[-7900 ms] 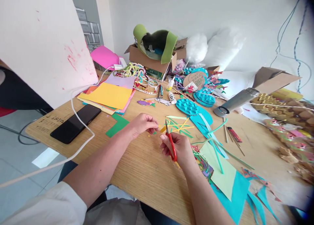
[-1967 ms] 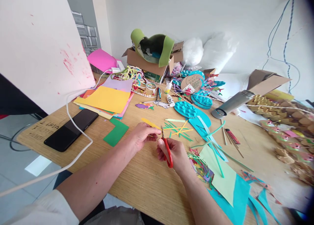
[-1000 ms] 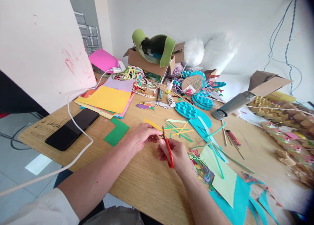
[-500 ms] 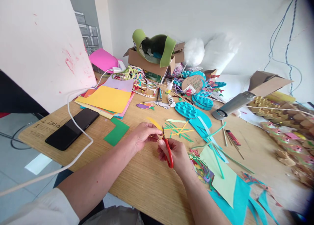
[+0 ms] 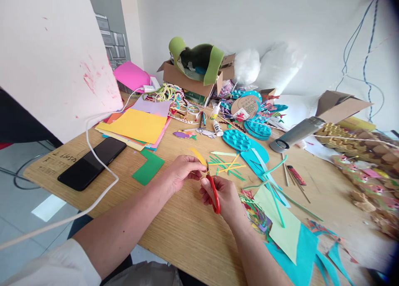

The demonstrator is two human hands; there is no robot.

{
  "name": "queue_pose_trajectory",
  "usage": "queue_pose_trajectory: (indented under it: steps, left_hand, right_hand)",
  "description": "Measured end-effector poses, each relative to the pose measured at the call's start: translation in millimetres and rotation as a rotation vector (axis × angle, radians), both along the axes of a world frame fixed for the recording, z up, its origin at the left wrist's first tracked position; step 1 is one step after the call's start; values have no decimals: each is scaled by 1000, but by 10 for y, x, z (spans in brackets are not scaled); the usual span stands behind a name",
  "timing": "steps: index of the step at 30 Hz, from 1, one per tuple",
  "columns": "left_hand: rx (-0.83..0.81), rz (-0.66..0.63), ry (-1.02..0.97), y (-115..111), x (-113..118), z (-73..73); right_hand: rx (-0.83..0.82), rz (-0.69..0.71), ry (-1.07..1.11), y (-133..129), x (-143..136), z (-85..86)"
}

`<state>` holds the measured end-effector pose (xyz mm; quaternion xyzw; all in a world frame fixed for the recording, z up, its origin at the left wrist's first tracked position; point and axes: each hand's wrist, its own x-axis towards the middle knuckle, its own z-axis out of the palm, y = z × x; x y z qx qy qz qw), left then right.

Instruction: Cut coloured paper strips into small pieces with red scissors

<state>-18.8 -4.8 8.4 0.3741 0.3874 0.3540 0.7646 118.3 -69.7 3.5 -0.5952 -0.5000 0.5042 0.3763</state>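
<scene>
Head view: red-handled scissors (image 5: 214, 191) gripped in right hand (image 5: 225, 194).

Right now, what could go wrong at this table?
The scissors in the right hand have their tips very close to the left hand, so a slip might nick it. The white cable crosses the phone and runs past the edge of the table; a snag could perhaps drag the phone.
</scene>
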Motion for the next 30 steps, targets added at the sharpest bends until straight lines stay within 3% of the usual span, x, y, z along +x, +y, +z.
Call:
queue_pose_trajectory:
  steps: [10, 30]
  left_hand:
    - [113, -16, 99, 16, -19, -8]
    - [145, -39, 138, 19, -17, 3]
  right_hand:
    - [-17, 3, -5, -28, 14, -17]
    - [12, 32, -30, -13, 33, -53]
